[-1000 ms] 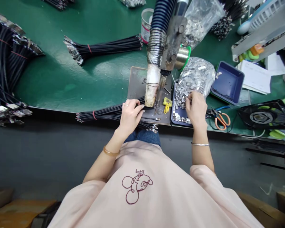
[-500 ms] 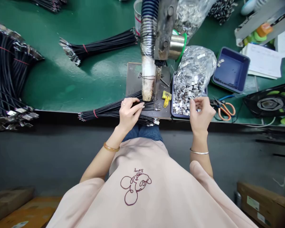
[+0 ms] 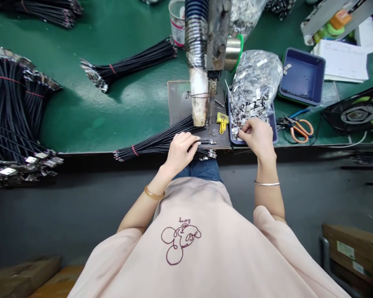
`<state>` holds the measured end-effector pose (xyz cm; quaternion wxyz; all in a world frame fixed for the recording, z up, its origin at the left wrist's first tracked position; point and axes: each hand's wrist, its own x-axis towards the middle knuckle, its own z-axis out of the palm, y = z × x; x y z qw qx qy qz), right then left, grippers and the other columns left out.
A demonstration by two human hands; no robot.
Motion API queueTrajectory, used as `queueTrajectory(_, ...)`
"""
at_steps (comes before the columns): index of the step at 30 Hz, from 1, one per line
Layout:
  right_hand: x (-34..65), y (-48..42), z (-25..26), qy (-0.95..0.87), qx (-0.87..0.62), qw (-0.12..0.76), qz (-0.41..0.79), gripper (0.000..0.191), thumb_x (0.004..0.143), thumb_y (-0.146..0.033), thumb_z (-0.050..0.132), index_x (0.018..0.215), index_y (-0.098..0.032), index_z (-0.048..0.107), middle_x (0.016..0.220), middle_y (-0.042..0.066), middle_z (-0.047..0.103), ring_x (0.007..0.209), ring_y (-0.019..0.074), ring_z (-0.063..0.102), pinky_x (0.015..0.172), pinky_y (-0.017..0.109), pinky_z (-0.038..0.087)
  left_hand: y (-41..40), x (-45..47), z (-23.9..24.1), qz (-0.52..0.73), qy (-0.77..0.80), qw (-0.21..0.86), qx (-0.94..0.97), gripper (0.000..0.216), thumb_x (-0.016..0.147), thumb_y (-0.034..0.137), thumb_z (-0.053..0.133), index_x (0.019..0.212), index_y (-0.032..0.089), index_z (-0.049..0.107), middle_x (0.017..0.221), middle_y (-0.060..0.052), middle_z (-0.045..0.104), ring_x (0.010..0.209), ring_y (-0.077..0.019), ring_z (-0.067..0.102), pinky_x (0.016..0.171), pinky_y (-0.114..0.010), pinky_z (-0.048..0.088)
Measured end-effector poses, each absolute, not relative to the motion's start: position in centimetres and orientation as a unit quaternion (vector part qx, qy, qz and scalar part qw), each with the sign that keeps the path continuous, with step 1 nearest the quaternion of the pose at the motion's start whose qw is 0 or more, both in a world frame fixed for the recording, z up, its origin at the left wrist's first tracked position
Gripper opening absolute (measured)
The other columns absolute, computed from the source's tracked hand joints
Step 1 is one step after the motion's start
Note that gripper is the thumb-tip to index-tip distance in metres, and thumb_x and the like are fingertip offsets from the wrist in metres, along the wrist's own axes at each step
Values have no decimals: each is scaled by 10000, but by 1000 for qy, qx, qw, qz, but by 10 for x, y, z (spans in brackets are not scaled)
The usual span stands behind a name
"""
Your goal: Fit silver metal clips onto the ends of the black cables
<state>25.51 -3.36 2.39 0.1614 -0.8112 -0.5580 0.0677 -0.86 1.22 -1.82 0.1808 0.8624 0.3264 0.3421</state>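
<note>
My left hand [image 3: 182,151] is closed on a thin black cable [image 3: 205,142]; the cable's metal-tipped end sticks out to the right of my fingers. Under and beside that hand lies a bundle of black cables [image 3: 155,138] with a red tie, reaching over the table's front edge. My right hand [image 3: 258,135] pinches at the front of a blue tray [image 3: 274,124]. Small metal connector shells [image 3: 251,108] fill that tray, partly inside a clear plastic bag [image 3: 261,68]. Whatever sits between my right fingertips is too small to make out.
A soldering head [image 3: 211,103] and a taped hose [image 3: 199,91] hang over a dark board [image 3: 177,99]. Behind them stands a solder wire spool [image 3: 233,53]. Orange-handled pliers [image 3: 301,129], another blue tray [image 3: 301,76] and a fan [image 3: 357,111] lie rightward. Cable bundles [image 3: 10,91] lie left.
My left hand has shifted right relative to the bundle, and a single cable end now shows past its fingers. My right hand has moved left over the tray's front. The view has shifted slightly.
</note>
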Motion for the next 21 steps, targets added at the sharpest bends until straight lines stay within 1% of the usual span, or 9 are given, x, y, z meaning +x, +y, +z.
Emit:
queueTrajectory(3, 256, -36, 23, -533, -823, 178, 81, 91, 711, -178, 633, 653, -220, 576, 687, 5, 631, 668, 175, 546, 637, 295, 312, 12, -1, -15, 353, 282, 213, 866, 218, 984, 251, 518, 963, 145, 707, 848, -75, 706, 780, -181, 601, 765, -320, 459)
queueTrajectory(6, 253, -40, 21, -515, -828, 204, 90, 81, 710, -174, 639, 663, -221, 593, 697, 3, 662, 685, 181, 585, 652, 290, 346, 9, 5, -14, 376, 260, 258, 851, 199, 969, 215, 526, 925, 137, 704, 799, -68, 706, 701, -147, 600, 681, -276, 465)
queueTrajectory(9, 249, -45, 18, -501, -834, 225, 61, 71, 712, -169, 630, 671, -219, 603, 723, 1, 683, 691, 176, 597, 671, 289, 370, 5, 6, -13, 403, 284, 320, 809, 130, 917, 197, 590, 879, 135, 699, 696, -23, 675, 543, -91, 519, 555, -227, 414)
queueTrajectory(11, 247, -47, 15, -496, -834, 238, 46, 63, 714, -174, 622, 673, -218, 604, 724, -1, 683, 685, 170, 595, 680, 288, 382, 3, 5, -11, 407, 306, 361, 781, 106, 890, 191, 618, 860, 133, 701, 657, -3, 650, 492, -70, 456, 511, -214, 382)
queueTrajectory(14, 248, -47, 9, -497, -824, 265, 56, 65, 721, -193, 617, 664, -216, 597, 687, -10, 662, 654, 158, 591, 685, 285, 403, 3, 3, -11, 413, 315, 393, 759, 90, 867, 165, 635, 894, 125, 711, 700, -18, 672, 526, -78, 487, 537, -216, 419)
queueTrajectory(17, 251, -46, 6, -512, -810, 278, 69, 77, 732, -195, 626, 667, -218, 593, 653, -23, 638, 617, 148, 584, 686, 289, 425, 5, 3, -15, 418, 293, 376, 773, 94, 875, 154, 638, 902, 135, 727, 786, -52, 729, 654, -120, 605, 647, -249, 492)
queueTrajectory(19, 249, -48, 8, -521, -798, 298, 51, 94, 758, -192, 626, 678, -221, 586, 673, -21, 641, 613, 146, 581, 688, 296, 442, 7, 2, -16, 418, 285, 370, 779, 105, 890, 174, 641, 884, 148, 742, 838, -68, 762, 732, -146, 653, 722, -281, 516)
queueTrajectory(21, 241, -53, 12, -519, -779, 351, 19, 114, 813, -216, 615, 705, -227, 579, 735, -3, 660, 639, 150, 591, 678, 301, 467, 10, 1, -13, 401, 296, 394, 772, 136, 902, 207, 637, 841, 152, 745, 812, -64, 768, 707, -143, 655, 704, -277, 513)
